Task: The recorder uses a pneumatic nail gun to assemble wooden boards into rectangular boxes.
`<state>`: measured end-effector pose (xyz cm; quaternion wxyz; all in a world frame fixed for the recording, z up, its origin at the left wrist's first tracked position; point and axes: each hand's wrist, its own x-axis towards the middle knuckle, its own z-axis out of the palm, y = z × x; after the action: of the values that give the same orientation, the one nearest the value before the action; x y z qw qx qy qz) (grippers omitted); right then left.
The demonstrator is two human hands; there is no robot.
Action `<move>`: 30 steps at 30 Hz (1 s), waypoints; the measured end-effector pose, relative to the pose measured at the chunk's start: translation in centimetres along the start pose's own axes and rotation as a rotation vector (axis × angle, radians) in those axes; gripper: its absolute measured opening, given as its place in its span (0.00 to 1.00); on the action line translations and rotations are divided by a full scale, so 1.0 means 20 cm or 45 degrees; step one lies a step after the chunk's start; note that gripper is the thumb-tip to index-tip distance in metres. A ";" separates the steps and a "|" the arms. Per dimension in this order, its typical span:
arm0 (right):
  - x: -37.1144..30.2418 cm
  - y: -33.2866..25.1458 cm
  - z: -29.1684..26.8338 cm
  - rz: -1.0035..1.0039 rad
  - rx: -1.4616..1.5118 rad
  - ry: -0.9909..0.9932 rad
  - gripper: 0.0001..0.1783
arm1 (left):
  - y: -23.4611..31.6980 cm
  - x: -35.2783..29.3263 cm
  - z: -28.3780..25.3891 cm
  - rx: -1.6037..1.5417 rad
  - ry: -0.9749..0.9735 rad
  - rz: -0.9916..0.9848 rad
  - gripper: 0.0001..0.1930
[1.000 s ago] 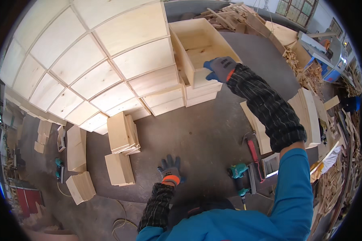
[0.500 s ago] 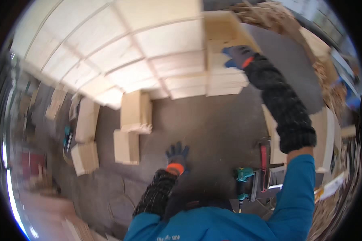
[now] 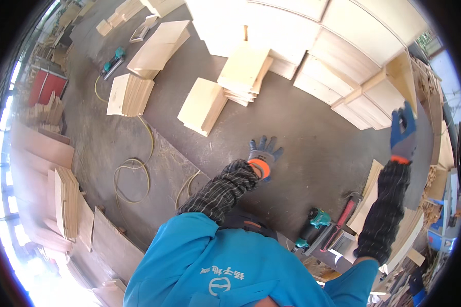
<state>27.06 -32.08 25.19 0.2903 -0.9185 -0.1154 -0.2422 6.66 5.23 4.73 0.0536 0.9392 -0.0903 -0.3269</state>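
My left hand (image 3: 264,152), in a grey and blue work glove with an orange cuff, is spread open above the brown floor with nothing in it. My right hand (image 3: 403,134), gloved alike, reaches far right beside an open-fronted wooden box (image 3: 400,77) at the end of a row of stacked pale wooden boxes (image 3: 325,71). Its fingers point away from me, thumb and fingers apart, near the lower edge of the box's side panel; whether they touch it I cannot tell. Both forearms wear dark striped sleeves.
Stacks of cut boards (image 3: 202,107) stand left of centre, with more boards (image 3: 129,95) farther left. A teal nail gun (image 3: 312,225) and a red-handled hammer (image 3: 346,212) lie near my right side. A yellow hose (image 3: 133,166) coils on the floor at left.
My view has swung, so the boxes sit farther right and the board stacks show more fully. My right hand has drawn back from inside the box to beside its edge. My left hand stays spread.
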 end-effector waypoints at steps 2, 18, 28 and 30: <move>-0.28 -0.10 0.16 0.163 0.204 -0.137 0.32 | -0.02 0.01 0.02 -0.027 -0.016 0.015 0.67; -1.73 -1.11 1.09 0.874 0.578 -0.989 0.37 | -1.48 -0.69 0.03 -0.872 1.265 -0.675 0.42; -1.47 -1.52 1.48 0.817 0.751 -1.044 0.36 | -1.73 -0.35 -0.13 -1.117 1.248 -0.651 0.46; -1.47 -1.57 1.48 0.799 0.787 -1.060 0.36 | -1.97 -0.24 -0.09 -1.220 1.287 -0.669 0.45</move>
<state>2.03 8.55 3.98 0.5317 -0.7995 -0.0079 0.2793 9.42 44.89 2.69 0.4123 0.8395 0.3253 0.1392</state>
